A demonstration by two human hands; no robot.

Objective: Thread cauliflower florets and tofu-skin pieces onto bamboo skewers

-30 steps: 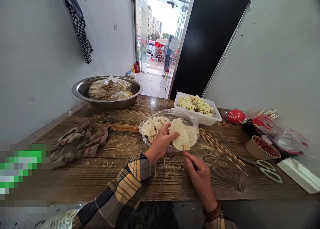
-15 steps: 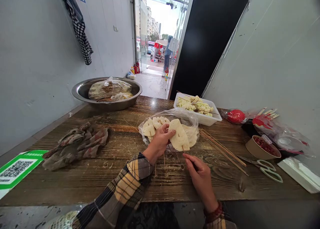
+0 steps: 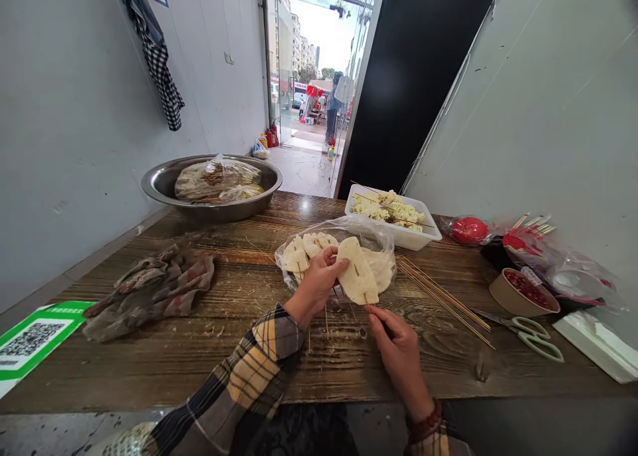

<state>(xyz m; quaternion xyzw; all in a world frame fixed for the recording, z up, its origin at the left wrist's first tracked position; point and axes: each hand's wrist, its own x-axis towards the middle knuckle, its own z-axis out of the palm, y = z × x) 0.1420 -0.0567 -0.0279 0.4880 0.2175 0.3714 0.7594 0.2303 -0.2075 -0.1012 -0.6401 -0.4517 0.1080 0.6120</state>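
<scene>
Wooden table (image 3: 149,363) spans my head-camera feed, glass door (image 3: 359,44) beyond; I count one steel basin (image 3: 214,211), one white tub (image 3: 417,239). My left hand (image 3: 316,282) pinches one pale slice (image 3: 359,276) over the plastic bag (image 3: 366,226), my right hand (image 3: 397,344) grips its skewer (image 3: 366,299).

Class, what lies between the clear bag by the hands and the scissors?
In the head view, several thin sticks lie between the clear bag and the scissors.

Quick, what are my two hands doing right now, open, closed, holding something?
Left hand: closed, holding the pale flat piece.
Right hand: closed, holding the thin skewer just below that piece.
</scene>
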